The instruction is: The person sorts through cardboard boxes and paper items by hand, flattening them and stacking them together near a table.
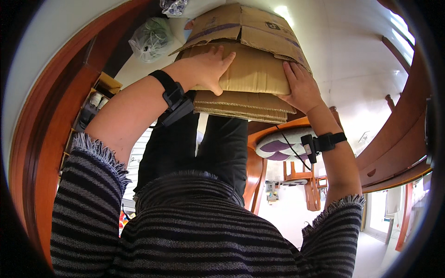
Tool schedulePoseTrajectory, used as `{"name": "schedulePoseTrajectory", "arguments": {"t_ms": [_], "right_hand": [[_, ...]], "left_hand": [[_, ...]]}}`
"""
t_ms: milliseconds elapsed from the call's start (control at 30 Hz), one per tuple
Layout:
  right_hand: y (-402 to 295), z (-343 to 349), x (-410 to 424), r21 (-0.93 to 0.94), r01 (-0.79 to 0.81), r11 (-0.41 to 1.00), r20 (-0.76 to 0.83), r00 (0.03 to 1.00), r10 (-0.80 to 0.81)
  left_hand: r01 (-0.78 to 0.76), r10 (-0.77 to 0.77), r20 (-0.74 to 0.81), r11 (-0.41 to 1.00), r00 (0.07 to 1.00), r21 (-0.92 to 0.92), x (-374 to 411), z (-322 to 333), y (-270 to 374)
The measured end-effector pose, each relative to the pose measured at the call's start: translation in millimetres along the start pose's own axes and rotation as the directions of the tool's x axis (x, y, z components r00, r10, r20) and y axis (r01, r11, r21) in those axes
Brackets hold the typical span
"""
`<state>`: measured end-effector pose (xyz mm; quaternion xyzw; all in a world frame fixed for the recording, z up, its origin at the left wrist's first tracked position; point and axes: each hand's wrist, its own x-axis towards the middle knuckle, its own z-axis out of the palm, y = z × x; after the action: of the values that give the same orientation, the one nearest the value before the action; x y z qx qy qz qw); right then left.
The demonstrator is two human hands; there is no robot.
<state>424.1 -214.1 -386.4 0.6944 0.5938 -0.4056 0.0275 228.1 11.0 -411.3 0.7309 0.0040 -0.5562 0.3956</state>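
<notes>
Folded cardboard boxes [250, 74] lie in a layered stack before me at the top of the view, with purple print on the uppermost flaps and corrugated edges showing below. My left hand [210, 67] rests on the upper panel near its left side, fingers spread and thumb apart. At the panel's right edge, my right hand [301, 85] lies with its fingers over the cardboard, the thumb near the lower corner; whether it grips the edge is hard to tell. Black strapped devices are on both forearms.
A clear plastic bag [153, 40] with greenish contents lies left of the boxes. A wooden chair with a purple-and-white cushion [288, 144] stands below right, a curved wooden table edge [396, 160] at far right. Wooden furniture [52, 139] runs along the left.
</notes>
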Motion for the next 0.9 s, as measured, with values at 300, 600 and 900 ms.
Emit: {"name": "schedulePoseTrajectory", "arguments": {"t_ms": [300, 600, 900], "right_hand": [[-3, 38, 21, -0.198, -0.195, 0.961, -0.030, 0.981, 0.193], [0, 49, 25, -0.253, -0.229, 0.940, 0.022, 0.970, 0.242], [9, 47, 68, -0.164, -0.358, 0.919, 0.402, 0.826, 0.394]], "left_hand": [[0.123, -0.123, 0.011, 0.992, 0.992, 0.027, 27, -6, 13], [0.299, -0.266, -0.320, 0.952, 0.909, 0.058, 37, 38, 41], [0.242, -0.210, -0.218, 0.962, 0.953, 0.128, 65, 19, 9]]}}
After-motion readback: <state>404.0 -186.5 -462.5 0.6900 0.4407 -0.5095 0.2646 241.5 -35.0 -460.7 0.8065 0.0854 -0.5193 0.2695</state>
